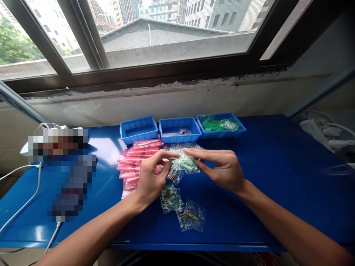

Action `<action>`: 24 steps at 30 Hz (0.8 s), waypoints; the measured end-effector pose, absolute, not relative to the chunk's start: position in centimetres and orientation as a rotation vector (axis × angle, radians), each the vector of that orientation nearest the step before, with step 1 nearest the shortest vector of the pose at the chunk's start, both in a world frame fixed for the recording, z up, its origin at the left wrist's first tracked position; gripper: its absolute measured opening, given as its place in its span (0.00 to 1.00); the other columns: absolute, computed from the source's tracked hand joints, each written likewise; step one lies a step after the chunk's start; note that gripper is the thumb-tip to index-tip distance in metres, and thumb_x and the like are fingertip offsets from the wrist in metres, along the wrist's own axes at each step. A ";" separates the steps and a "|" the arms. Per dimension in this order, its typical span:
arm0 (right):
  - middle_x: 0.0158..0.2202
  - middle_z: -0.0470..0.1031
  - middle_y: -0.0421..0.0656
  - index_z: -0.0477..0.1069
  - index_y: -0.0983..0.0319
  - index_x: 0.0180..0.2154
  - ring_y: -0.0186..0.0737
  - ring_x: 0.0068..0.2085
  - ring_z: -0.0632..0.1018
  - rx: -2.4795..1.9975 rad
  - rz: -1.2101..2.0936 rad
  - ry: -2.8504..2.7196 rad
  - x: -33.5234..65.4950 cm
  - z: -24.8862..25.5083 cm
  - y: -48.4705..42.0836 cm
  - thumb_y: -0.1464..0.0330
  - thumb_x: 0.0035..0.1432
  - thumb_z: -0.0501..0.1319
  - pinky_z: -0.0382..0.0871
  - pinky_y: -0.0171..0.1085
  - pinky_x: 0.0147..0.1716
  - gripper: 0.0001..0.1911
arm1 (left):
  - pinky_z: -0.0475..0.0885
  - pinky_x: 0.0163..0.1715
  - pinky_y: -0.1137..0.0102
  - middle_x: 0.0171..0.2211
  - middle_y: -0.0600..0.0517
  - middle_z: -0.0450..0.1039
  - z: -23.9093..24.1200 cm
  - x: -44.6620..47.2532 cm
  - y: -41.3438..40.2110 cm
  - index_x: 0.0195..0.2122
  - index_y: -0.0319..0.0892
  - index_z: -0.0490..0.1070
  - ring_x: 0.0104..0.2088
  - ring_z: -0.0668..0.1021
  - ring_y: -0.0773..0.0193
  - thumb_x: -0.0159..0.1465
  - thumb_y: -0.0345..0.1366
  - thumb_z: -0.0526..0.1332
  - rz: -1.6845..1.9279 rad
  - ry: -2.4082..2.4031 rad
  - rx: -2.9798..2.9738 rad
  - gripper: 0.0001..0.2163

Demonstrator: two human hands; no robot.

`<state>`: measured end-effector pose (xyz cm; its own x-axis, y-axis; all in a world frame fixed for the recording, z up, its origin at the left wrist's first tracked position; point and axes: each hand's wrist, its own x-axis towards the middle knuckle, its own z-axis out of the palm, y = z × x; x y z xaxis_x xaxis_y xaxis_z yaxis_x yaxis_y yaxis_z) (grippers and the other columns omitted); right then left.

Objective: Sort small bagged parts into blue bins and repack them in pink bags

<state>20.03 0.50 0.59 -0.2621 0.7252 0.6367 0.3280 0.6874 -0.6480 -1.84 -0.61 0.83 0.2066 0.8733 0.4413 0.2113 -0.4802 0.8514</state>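
Between my two hands is a clear plastic bag (185, 162) with pale green pieces in it, held above the table. My left hand (153, 175) pinches its left edge between thumb and fingers. On the opposite edge, my right hand (222, 168) grips with thumb and index finger. Below the hands lie a greenish bag (170, 198) of small parts and a clear bag (192, 216) with brass-coloured pins. Another small bag (175, 176) of brass-coloured parts is partly covered by the held bag. Pink zip bags (130, 162) are stacked beside my left hand.
Three blue bins stand at the back: a left bin (138, 139), a middle bin (180, 139) with small bagged parts, and a right bin (222, 136) with green bags. A blurred device (73, 188) with a cable (54, 236) lies on the blue table (277, 177) at left.
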 end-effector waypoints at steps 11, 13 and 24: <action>0.16 0.72 0.39 0.70 0.61 0.19 0.32 0.17 0.71 -1.034 1.017 -1.802 19.7 0.6 0.3 0.61 0.70 0.62 0.65 0.33 0.19 0.26 | 0.59 0.17 0.76 0.16 0.60 0.63 1.1 -1.6 -0.5 0.28 0.42 0.66 0.16 0.65 0.72 0.66 0.46 0.66 1.005 1.041 1.410 0.16; 0.16 0.71 0.39 0.69 0.61 0.18 0.32 0.17 0.71 -1.034 1.051 -1.775 19.7 0.6 0.4 0.61 0.70 0.62 0.65 0.33 0.19 0.26 | 0.59 0.17 0.76 0.16 0.60 0.63 1.1 -1.6 -0.4 0.28 0.42 0.67 0.16 0.65 0.72 0.66 0.46 0.66 1.012 1.035 1.414 0.16; 0.32 0.87 0.46 0.86 0.61 0.38 0.40 0.22 0.82 -1.016 0.980 -1.659 19.5 0.6 0.4 0.66 0.64 0.67 0.74 0.35 0.19 0.09 | 0.74 0.26 0.73 0.32 0.49 0.83 1.0 -1.6 -0.6 0.40 0.40 0.78 0.28 0.81 0.64 0.69 0.38 0.64 1.117 1.075 1.550 0.07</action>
<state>19.53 0.44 0.56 -0.2292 0.9274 0.2955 0.1883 0.3401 -0.9213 -1.61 -0.61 1.01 0.2091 0.9628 0.1713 0.1345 -0.2018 0.9701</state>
